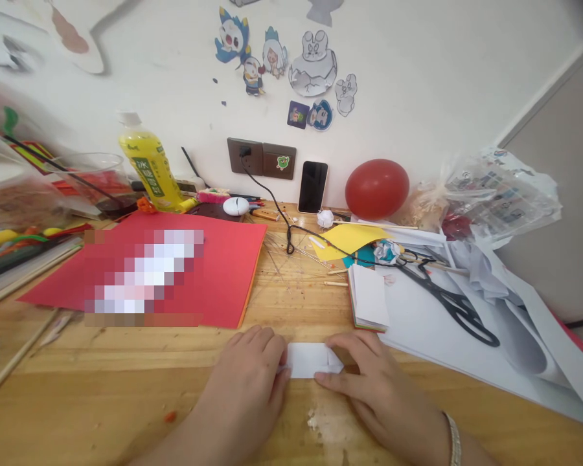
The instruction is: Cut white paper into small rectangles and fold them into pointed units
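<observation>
A small folded piece of white paper (pixel 305 360) lies between my hands near the front of the table, its right end creased into a point. My left hand (pixel 252 375) is closed on its left end, the thumb along the near edge and the fingers curled beside it. At the pointed end, my right hand (pixel 369 375) grips the paper with the index finger on the far corner and the thumb on the near edge. A bracelet circles the right wrist. Beyond the right hand sits a stack of small paper sheets (pixel 370 298), white on top with coloured edges.
Red paper sheets (pixel 228 272) lie at the left, with a yellow drink bottle (pixel 150 168) behind. Black scissors (pixel 447 304) rest on large white sheets (pixel 418 330) at the right. A red balloon (pixel 377 189), a phone (pixel 313 186) and a black cable (pixel 272 194) are near the wall.
</observation>
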Motion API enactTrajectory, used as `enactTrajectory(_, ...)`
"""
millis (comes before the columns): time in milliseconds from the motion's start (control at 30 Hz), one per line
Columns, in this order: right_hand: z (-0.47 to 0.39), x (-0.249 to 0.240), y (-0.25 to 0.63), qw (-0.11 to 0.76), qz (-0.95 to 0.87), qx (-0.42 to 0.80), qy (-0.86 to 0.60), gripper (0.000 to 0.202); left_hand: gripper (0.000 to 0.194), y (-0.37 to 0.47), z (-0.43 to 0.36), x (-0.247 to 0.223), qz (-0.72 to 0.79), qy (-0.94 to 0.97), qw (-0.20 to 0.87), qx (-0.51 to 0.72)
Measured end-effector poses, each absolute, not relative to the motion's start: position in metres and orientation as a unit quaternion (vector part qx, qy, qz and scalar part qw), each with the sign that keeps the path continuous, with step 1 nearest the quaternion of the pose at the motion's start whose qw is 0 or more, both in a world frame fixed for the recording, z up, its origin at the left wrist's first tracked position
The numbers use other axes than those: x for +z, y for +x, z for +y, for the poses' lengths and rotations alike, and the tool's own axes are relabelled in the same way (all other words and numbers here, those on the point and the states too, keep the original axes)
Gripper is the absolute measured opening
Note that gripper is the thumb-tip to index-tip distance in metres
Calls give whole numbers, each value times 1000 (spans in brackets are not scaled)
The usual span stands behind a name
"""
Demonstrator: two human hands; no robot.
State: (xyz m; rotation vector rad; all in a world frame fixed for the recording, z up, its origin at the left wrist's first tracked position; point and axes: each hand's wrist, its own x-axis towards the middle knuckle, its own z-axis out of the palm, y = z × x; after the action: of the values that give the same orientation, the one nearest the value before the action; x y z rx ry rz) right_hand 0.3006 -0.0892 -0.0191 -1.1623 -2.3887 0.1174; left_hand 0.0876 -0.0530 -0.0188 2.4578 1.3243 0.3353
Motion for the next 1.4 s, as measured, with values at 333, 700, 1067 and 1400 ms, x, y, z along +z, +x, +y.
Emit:
enactTrajectory(333, -90, -14, 307, 240, -878, 32, -412, 34, 18, 87, -54, -18, 469, 862, 155, 116)
enactTrajectory(700, -89, -11, 320, 201, -891, 74, -401, 39, 18, 87, -53, -17, 472, 860, 161, 109)
enactTrajectory(1067, -89, -8, 330, 232, -903, 32, -359, 27, 19, 85, -52, -16, 471, 855, 180, 123)
enactTrajectory(1400, -86, -14, 317, 219, -908, 18, -357, 28, 15, 83, -49, -18, 484, 830, 231, 152)
